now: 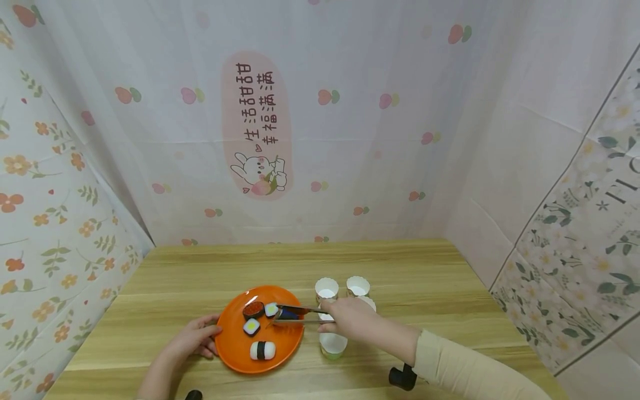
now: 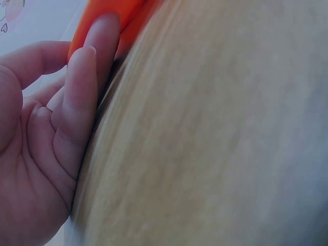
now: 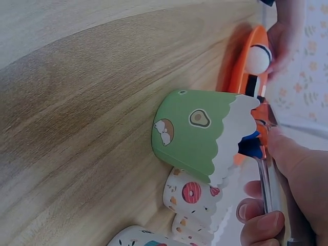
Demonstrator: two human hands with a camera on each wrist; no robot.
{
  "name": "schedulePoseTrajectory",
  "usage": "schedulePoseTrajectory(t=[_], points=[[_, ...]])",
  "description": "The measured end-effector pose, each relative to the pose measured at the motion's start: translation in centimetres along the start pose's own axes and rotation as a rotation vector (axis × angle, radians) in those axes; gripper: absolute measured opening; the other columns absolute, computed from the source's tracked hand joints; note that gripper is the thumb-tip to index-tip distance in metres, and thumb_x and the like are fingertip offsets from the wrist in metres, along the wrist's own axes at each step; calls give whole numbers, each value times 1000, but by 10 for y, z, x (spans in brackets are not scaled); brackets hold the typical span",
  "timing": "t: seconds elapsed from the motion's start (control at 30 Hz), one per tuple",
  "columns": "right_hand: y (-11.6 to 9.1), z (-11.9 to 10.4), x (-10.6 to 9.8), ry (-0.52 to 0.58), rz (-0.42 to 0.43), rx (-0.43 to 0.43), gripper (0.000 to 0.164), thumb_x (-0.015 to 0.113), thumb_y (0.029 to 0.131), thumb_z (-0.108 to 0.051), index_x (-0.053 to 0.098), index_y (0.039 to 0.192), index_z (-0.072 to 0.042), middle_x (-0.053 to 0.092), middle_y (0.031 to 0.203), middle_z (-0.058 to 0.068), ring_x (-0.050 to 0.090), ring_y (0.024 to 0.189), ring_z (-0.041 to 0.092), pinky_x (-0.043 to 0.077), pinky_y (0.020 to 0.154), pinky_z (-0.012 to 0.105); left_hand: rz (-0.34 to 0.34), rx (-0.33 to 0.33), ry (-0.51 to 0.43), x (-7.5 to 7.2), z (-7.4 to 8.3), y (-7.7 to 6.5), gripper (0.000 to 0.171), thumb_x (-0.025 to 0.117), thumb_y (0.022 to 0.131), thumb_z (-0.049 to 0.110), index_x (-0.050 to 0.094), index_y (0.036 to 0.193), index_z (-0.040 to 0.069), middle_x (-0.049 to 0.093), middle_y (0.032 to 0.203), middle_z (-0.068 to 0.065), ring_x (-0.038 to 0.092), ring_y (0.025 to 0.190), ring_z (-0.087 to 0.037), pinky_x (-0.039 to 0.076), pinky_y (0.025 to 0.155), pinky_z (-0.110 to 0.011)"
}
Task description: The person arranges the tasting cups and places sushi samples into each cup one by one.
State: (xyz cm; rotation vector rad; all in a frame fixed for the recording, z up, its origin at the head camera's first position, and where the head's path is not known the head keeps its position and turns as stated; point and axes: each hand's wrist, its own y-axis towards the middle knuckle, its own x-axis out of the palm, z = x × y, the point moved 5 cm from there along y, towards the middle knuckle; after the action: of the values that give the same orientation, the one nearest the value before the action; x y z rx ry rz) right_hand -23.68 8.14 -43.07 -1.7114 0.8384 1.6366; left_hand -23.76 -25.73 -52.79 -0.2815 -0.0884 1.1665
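My left hand grips the left rim of an orange plate, thumb over the edge and fingers below. On the plate lie toy sushi pieces: a red-topped roll, two white rolls with yellow-green centres and a white piece with a black band. My right hand holds metal tongs, whose tips reach over the plate's right side. Dark blue shows between the tong arms; I cannot tell whether it is a held piece. Beneath the right hand stands a green paper cup with an avocado print.
More scalloped white-lined paper cups stand right of the plate, partly hidden by the right hand; one has a donut print. A black object shows near the right sleeve. Printed curtains border the wooden table.
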Motion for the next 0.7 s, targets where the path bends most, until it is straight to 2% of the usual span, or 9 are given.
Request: schedulePoseTrajectory(t=[0.17, 0.3, 0.4, 0.6, 0.7], points=[[-2, 5, 2, 45, 21, 3, 42, 65, 83, -53, 65, 107, -18, 64, 78, -7, 55, 57, 9, 42, 43, 26, -5, 3, -3, 0, 0, 0, 61, 49, 99, 15, 18, 140, -19, 63, 74, -10, 63, 59, -16, 55, 54, -27], [-4, 9, -1, 63, 52, 0, 40, 66, 84, -51, 65, 105, -18, 61, 71, -9, 54, 56, 7, 42, 42, 26, -10, 16, -6, 0, 0, 0, 61, 48, 99, 14, 17, 140, -18, 62, 72, -9, 63, 59, -15, 55, 54, -27], [-5, 11, -2, 95, 55, 1, 42, 65, 85, -50, 66, 110, -17, 60, 70, -10, 53, 57, 6, 43, 43, 25, -11, 24, -6, 0, 0, 0, 61, 48, 99, 13, 17, 140, -18, 61, 72, -9, 62, 58, -15, 55, 53, -27], [-9, 16, -4, 145, 77, 14, 36, 66, 86, -47, 63, 100, -15, 51, 64, -12, 46, 53, 6, 39, 44, 25, -1, 14, -2, 0, -1, 1, 61, 49, 98, 14, 18, 140, -19, 61, 72, -9, 62, 59, -15, 55, 54, -27], [-11, 18, -6, 150, 88, 28, 37, 65, 86, -48, 62, 102, -15, 54, 65, -11, 47, 55, 6, 39, 45, 26, -1, 11, -4, 0, -1, 0, 61, 50, 98, 14, 19, 140, -18, 61, 73, -9, 62, 59, -15, 55, 54, -27]])
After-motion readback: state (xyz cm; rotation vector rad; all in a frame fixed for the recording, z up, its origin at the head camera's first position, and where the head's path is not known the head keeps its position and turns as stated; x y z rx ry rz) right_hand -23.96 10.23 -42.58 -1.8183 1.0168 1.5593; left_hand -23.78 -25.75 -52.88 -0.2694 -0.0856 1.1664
